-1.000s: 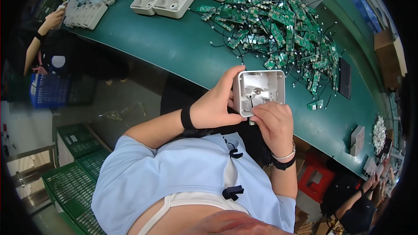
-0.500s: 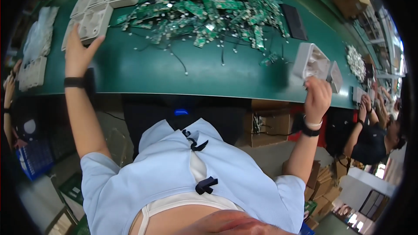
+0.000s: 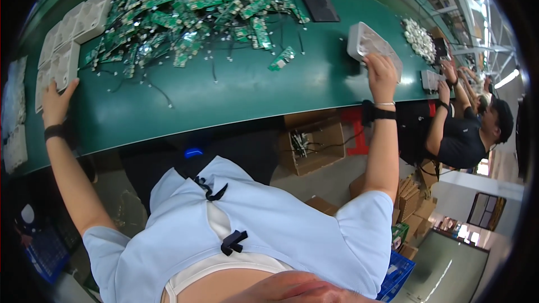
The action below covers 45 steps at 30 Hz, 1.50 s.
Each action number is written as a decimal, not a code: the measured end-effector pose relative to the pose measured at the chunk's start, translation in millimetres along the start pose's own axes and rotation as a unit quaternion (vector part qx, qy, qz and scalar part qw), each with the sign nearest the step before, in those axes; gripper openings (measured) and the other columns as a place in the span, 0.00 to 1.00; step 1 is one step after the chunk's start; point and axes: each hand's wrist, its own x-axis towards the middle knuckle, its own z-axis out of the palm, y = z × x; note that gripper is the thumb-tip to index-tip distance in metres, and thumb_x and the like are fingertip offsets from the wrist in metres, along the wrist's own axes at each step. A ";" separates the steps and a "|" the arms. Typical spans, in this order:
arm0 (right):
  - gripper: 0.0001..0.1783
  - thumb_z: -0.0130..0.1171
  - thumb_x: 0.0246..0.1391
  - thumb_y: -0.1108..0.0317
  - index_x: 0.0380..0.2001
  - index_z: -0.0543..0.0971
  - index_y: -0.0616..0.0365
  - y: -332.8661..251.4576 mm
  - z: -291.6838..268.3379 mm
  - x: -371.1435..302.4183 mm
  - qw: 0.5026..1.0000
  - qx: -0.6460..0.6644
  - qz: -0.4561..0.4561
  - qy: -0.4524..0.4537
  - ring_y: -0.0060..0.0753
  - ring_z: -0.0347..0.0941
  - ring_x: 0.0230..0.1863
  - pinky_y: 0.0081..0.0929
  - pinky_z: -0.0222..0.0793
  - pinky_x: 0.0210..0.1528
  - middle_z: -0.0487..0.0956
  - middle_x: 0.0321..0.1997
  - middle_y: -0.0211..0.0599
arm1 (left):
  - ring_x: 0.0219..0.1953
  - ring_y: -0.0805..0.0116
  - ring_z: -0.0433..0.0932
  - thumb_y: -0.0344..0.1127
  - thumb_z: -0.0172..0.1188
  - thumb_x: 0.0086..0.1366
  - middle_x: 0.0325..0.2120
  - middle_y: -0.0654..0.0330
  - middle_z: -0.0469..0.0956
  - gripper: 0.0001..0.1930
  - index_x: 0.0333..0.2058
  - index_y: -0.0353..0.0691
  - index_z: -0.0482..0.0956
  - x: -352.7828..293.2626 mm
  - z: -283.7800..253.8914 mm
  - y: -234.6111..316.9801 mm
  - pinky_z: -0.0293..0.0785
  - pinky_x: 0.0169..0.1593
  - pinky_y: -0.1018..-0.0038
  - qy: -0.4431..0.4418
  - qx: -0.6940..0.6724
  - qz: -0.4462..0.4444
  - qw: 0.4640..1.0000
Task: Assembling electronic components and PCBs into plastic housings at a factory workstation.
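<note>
Where it opens, the housing (image 3: 366, 38) looks whitish.

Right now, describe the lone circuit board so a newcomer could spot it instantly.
On the green table, find the big heap of circuit boards. Just off its near right edge, toward the person's right hand, is one small green board. Unlike its piled neighbours, it lies singly.

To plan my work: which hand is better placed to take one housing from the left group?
Probably the left hand: it is at the grouped housings, while the right hand is far off, at a separate housing.
</note>
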 end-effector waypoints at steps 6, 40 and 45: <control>0.05 0.67 0.58 0.69 0.35 0.85 0.58 14.4 7.7 5.2 0.999 0.030 0.022 0.015 0.44 0.80 0.40 0.36 0.75 0.43 0.86 0.38 0.37 | 0.62 0.38 0.72 0.68 0.66 0.57 0.58 0.33 0.72 0.50 0.61 0.23 0.72 31.2 33.3 -47.3 0.67 0.65 0.56 0.033 -0.044 0.042 0.998; 0.10 0.63 0.66 0.66 0.42 0.82 0.63 -86.2 72.3 104.8 0.730 0.519 0.335 -0.293 0.24 0.76 0.35 0.19 0.73 0.38 0.80 0.36 0.32 | 0.65 0.39 0.66 0.45 0.76 0.47 0.65 0.39 0.65 0.34 0.50 0.35 0.76 -226.5 -33.4 78.6 0.61 0.65 0.50 0.110 -0.142 0.152 0.972; 0.09 0.54 0.71 0.72 0.49 0.78 0.65 -106.0 54.8 115.8 0.202 0.912 0.338 -0.115 0.25 0.75 0.40 0.16 0.73 0.36 0.79 0.46 0.38 | 0.65 0.38 0.66 0.45 0.76 0.46 0.66 0.40 0.65 0.34 0.51 0.34 0.75 -224.6 -46.2 84.7 0.60 0.66 0.50 0.146 -0.121 0.191 0.963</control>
